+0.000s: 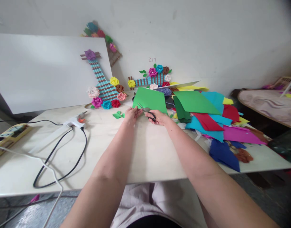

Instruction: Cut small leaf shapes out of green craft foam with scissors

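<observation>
My left hand [132, 114] pinches the lower left edge of a green paper sheet [151, 98] held up over the white table [140, 152]. My right hand [158, 117] is closed round the dark handles of a pair of scissors [146, 113], whose blades point up and left into the sheet's lower edge. Small green paper scraps [118, 115] lie on the table just left of my left hand.
A heap of coloured paper sheets [214, 123] covers the table's right side. A glue gun [75, 121] with a black cable [60, 155] lies at left. Paper-flower guitar crafts [104, 88] lean on a white board [46, 69] and wall. A box [10, 134] sits far left.
</observation>
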A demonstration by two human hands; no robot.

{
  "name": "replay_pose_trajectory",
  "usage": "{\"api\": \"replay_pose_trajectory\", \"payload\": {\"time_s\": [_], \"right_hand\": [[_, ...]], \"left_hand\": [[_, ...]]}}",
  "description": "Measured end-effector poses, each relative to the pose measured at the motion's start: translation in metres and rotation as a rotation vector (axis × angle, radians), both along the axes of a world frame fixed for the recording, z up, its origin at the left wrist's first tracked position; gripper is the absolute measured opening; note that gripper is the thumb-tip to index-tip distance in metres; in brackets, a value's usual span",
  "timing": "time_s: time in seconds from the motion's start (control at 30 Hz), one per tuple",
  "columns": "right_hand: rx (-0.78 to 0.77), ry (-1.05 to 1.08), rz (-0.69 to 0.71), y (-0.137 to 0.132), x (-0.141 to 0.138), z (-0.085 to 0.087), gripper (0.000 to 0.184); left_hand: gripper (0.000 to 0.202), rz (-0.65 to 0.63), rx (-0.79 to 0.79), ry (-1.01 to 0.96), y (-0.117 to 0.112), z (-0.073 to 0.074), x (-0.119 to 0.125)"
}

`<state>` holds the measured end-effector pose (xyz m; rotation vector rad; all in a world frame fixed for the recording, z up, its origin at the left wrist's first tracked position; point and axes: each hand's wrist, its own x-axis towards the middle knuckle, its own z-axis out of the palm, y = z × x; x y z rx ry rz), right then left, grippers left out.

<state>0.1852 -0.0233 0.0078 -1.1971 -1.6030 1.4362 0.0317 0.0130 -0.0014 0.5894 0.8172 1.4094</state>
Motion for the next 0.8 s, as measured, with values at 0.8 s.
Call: {"api": "replay_pose_trajectory", "payload": {"time_s": [0.8], "right_hand": [[-0.025, -0.053, -0.035, -0.0064, -0.0057, 0.0054, 0.020]], "left_hand": [[0.012, -0.010, 0.045, 0.105, 0.0010, -0.0017, -0.0069]]}}
